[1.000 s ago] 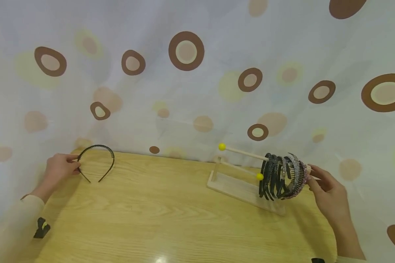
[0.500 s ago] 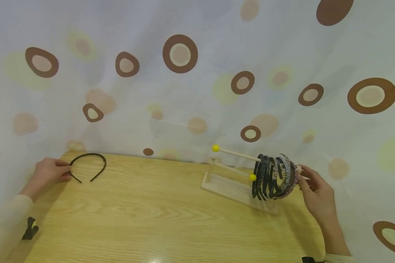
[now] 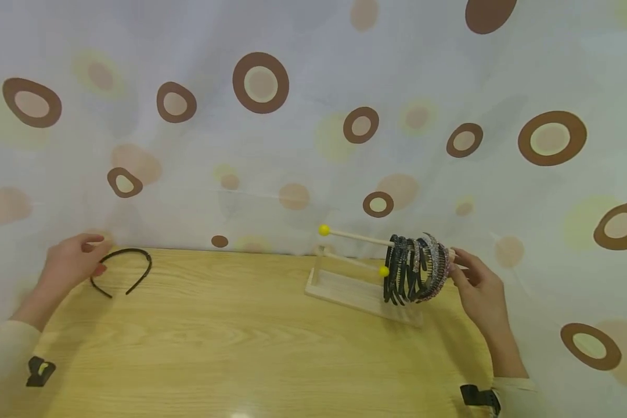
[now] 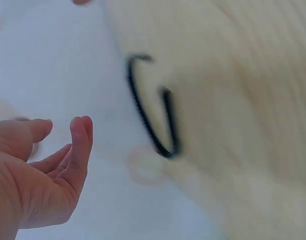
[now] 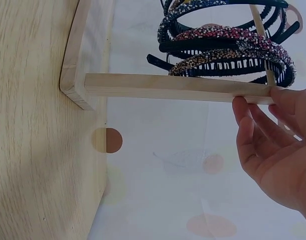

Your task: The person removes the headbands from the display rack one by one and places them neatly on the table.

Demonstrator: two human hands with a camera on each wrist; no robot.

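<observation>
A thin black headband (image 3: pixel 147 268) lies at the back left of the wooden table. Just beside it is my left hand (image 3: pixel 73 262), which overlaps its left side in the head view. The left wrist view shows a gap between these relaxed fingers and the blurred headband (image 4: pixel 143 115), with nothing held. At the right, a pale wooden headband stand (image 3: pixel 345 292) carries several headbands (image 3: pixel 413 270), black ones and glittery silver and pink ones. My right hand (image 3: pixel 480 293) pinches the top end of the stand's upright post (image 5: pixel 167 87) between thumb and fingertips.
Two rods of the stand end in yellow balls (image 3: pixel 324 230) pointing left. A pale curtain (image 3: pixel 292 145) with brown ring patterns hangs right behind the table (image 3: pixel 214 342). Black straps sit at both sleeves.
My left fingers have let go of the headband and risen slightly from it. The right hand keeps its pinch on the stand. The head view has shifted to the right.
</observation>
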